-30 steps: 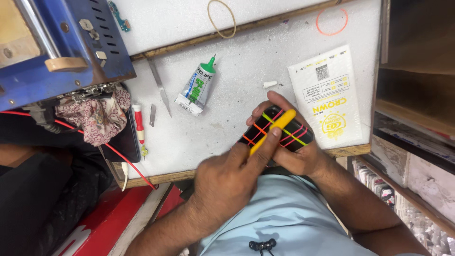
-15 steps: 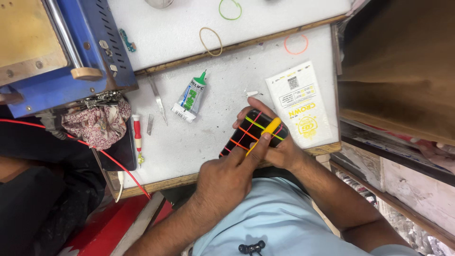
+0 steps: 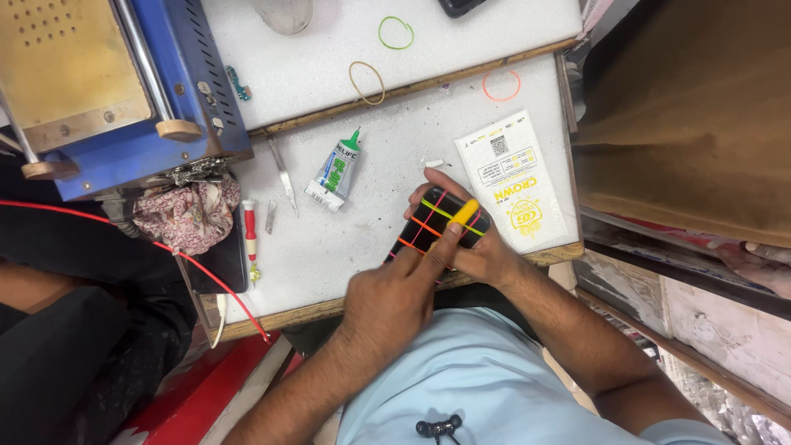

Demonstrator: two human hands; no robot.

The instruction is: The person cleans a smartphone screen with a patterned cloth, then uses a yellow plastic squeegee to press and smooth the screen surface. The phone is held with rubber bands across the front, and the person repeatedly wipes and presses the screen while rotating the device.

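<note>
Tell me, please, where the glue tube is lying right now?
In the head view the glue tube lies on the white table, left of the banded phone, between it and the tweezers.

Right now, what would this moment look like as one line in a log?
left hand: presses yellow tool on banded black phone | right hand: holds phone | glue tube: lying on white table

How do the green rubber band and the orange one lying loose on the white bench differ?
The green rubber band is bright green and lies on the upper board, while the orange rubber band is pale orange and lies on the lower board near the right edge. The green one looks thicker in line; the orange one is thinner and fainter. Both lie flat, roughly round, untouched by either hand.
</note>
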